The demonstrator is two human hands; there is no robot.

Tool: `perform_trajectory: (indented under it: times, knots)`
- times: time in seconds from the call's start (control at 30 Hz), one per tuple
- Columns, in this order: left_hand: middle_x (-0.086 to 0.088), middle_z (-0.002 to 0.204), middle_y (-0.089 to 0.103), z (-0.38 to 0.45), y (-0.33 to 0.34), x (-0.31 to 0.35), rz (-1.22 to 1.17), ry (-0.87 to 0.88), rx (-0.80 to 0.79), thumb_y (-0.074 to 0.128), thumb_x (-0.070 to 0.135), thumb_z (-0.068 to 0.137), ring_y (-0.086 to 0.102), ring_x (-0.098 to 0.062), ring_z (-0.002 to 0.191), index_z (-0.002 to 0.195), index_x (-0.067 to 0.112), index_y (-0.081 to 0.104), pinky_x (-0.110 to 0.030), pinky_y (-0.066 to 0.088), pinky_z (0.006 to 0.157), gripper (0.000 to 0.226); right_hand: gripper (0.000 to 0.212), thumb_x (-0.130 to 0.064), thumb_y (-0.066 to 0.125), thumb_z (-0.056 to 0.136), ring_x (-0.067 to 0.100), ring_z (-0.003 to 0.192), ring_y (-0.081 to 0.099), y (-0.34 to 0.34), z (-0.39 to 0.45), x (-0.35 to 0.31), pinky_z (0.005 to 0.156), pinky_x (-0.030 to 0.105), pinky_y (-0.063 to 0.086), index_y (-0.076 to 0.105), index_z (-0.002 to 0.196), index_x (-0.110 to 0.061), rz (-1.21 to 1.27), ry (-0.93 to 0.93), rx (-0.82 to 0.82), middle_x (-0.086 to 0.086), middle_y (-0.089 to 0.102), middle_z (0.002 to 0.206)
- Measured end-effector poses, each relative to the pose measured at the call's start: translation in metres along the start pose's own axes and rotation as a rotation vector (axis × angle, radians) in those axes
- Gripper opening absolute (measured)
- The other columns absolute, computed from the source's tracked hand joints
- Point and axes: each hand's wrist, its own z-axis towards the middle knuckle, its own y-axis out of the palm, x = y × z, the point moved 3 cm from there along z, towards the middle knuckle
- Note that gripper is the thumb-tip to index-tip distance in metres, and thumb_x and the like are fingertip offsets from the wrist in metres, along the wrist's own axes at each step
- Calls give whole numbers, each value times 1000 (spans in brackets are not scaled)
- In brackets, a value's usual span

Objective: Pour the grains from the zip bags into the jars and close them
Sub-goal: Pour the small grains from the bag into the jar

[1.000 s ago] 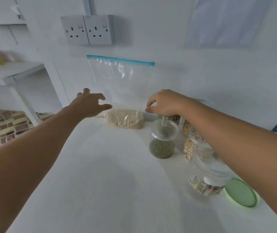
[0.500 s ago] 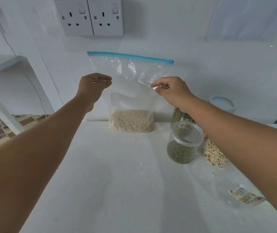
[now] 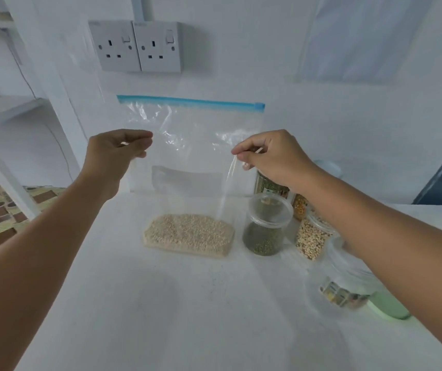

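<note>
Both hands pinch the clear zip bag [image 3: 187, 145] by its sides and hold it up. In the head view, the left hand [image 3: 115, 153] has its thumb and fingers curled onto the left edge, and the right hand [image 3: 268, 156] squeezes the right edge between thumb and fingertip. I think the bag is held this way so the grains [image 3: 189, 234] slide down to the bottom and stay away from the top — that should make it safer to open. The blue zip strip [image 3: 190, 101] runs straight across the top and looks shut, though I cannot be sure.

The bag is see-through and crinkly, with a shiny fold running down from the right hand. Its bottom rests on the white table [image 3: 161, 303], plump with pale, tiny grains. Just beside it on the right stands a clear jar with green grains [image 3: 266, 228], its lid on. Behind that jar sit more jars — one with light tan grains [image 3: 311, 239]. Near the right arm is an empty-looking jar [image 3: 348, 279], with a green lid [image 3: 387, 306] lying just beside it. That jar is likely where these grains go.
</note>
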Motion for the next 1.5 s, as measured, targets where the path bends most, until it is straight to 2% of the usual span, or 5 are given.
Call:
perform_trajectory:
  times: [0.6, 0.7, 0.83, 1.2, 1.5]
  knots:
    - [-4, 104, 77, -124, 45, 33, 110, -8, -66, 82, 17, 88, 73, -20, 101, 86, 40, 83, -32, 53, 106, 23, 14, -23, 73, 96, 10, 82, 67, -79, -107, 8, 78, 31, 53, 61, 97, -28, 141, -21, 45, -4, 75, 93]
    - [2, 136, 54, -127, 43, 42, 253, 111, -12, 83, 27, 88, 57, -1, 123, 89, 44, 77, -12, 41, 103, 18, 25, -32, 73, 97, 12, 92, 72, -79, -112, 9, 73, 27, 50, 50, 108, -29, 317, 112, 130, -5, 79, 99]
    - [2, 141, 31, -129, 43, 67, 384, 345, 130, 83, 33, 87, 32, -21, 143, 104, 39, 70, -30, 30, 118, 22, 7, -20, 70, 99, 14, 94, 75, -69, -114, 8, 84, 23, 54, 71, 104, -15, 462, 128, 197, 0, 80, 95]
    - [15, 115, 52, -113, 166, 158, 601, 783, -442, 67, 54, 94, 38, -8, 120, 119, 35, 76, -23, 23, 98, 33, 6, -21, 73, 97, 23, 95, 71, -67, -121, 16, 100, 42, 58, 77, 101, -19, 567, 130, 343, 5, 75, 95]
    - [15, 108, 66, -98, 193, 147, 507, 803, -538, 72, 46, 94, 51, -13, 119, 103, 36, 79, -25, 28, 96, 15, 7, -23, 73, 96, 13, 88, 68, -69, -128, 18, 94, 31, 57, 76, 101, -18, 524, 120, 357, -3, 75, 89]
